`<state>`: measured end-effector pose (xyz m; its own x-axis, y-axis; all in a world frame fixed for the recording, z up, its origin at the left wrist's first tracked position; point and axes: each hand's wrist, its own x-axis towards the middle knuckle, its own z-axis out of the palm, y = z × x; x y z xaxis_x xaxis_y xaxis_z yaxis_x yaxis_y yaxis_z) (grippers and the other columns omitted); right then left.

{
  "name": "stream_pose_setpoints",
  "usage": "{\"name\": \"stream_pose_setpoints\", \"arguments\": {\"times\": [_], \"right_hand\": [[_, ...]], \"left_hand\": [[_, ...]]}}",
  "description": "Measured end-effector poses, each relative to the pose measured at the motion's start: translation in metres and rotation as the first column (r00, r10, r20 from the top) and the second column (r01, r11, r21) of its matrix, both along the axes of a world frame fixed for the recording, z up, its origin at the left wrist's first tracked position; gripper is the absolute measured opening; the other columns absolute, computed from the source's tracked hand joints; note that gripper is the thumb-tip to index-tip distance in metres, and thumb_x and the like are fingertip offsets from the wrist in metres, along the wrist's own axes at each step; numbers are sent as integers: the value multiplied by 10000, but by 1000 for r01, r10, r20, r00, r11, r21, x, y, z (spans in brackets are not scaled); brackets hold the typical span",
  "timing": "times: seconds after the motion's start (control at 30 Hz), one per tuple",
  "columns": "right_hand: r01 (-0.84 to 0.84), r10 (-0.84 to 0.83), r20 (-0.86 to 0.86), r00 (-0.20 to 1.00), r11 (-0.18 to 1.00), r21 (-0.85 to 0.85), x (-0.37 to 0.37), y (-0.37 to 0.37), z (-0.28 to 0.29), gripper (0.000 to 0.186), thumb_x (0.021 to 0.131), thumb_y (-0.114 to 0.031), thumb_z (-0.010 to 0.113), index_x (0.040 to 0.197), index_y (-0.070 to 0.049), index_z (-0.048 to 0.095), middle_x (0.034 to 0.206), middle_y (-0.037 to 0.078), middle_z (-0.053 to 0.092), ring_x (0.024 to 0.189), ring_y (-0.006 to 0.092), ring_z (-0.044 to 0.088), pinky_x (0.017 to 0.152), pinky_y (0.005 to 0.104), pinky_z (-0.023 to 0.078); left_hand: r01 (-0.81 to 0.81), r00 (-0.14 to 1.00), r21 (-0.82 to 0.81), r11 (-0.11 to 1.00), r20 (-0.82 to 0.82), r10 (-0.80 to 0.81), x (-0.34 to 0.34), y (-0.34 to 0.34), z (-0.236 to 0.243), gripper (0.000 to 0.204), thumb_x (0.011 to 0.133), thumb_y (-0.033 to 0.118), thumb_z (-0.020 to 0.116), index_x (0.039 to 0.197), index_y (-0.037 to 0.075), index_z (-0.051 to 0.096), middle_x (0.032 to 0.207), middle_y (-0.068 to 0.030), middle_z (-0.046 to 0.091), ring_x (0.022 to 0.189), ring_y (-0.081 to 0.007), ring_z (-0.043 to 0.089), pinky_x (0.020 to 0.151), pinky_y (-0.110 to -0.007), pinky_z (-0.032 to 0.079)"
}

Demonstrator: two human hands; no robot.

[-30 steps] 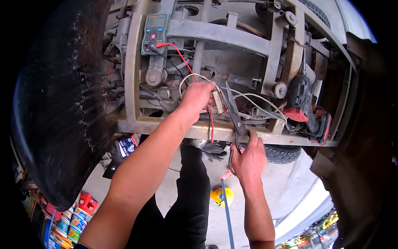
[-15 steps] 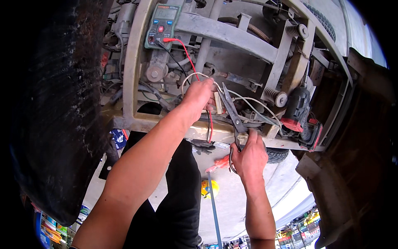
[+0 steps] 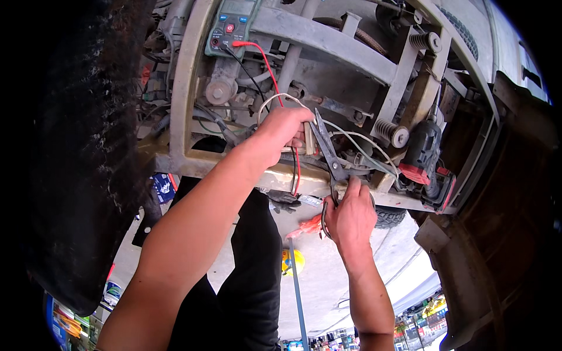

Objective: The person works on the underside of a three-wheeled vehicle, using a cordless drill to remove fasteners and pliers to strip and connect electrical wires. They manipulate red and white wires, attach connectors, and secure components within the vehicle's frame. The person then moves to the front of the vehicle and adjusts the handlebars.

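My left hand (image 3: 285,130) reaches up into the underside of a vehicle frame (image 3: 187,105) and pinches a small beige connector (image 3: 308,140) with white wires (image 3: 351,143) running off it. My right hand (image 3: 350,215) grips the handles of a pair of scissors (image 3: 328,153). The blades point up and left, their tips right beside the connector and my left fingers. A green multimeter (image 3: 229,24) rests on the frame above, its red lead (image 3: 275,82) and black lead hanging down behind my left hand.
A large dark tyre (image 3: 82,146) fills the left side. Springs (image 3: 391,132), a black and red power tool (image 3: 427,158) and a dark body panel (image 3: 509,205) crowd the right. Below lie concrete floor, my dark trousers (image 3: 252,281) and a yellow object (image 3: 291,261).
The view has shifted so the frame sits lower and closer. My right hand has raised the scissors so the blades reach up beside the connector in my left hand.
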<state>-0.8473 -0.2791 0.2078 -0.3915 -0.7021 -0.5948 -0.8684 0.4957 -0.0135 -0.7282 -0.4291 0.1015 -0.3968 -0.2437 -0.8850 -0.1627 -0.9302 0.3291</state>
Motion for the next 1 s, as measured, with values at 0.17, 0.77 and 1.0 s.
{"name": "stream_pose_setpoints", "arguments": {"times": [0.17,0.77,1.0], "right_hand": [[13,-13,27,1000,1000,13,-1,2,-4,628,755,-251,756,1248,2,461,966,165,544,893,346,618,685,429,526],[-149,147,-82,986,989,-9,-2,-2,-10,643,736,-214,737,1258,0,428,955,154,502,911,332,588,657,418,534],[-191,192,-105,976,981,11,-6,-1,-12,655,739,-231,746,1258,-9,414,954,162,507,870,330,607,625,423,539]], "left_hand": [[125,991,-106,986,-26,-128,5,3,4,206,803,67,683,995,-4,657,930,-60,660,835,-152,583,772,-289,439],[28,994,-27,999,-107,-31,10,6,-23,98,779,-51,603,709,18,609,799,-61,618,750,-167,578,733,-300,485],[-33,989,17,999,-142,35,11,3,-19,104,734,-59,631,673,22,609,741,-61,595,690,-167,562,660,-299,479]]}}
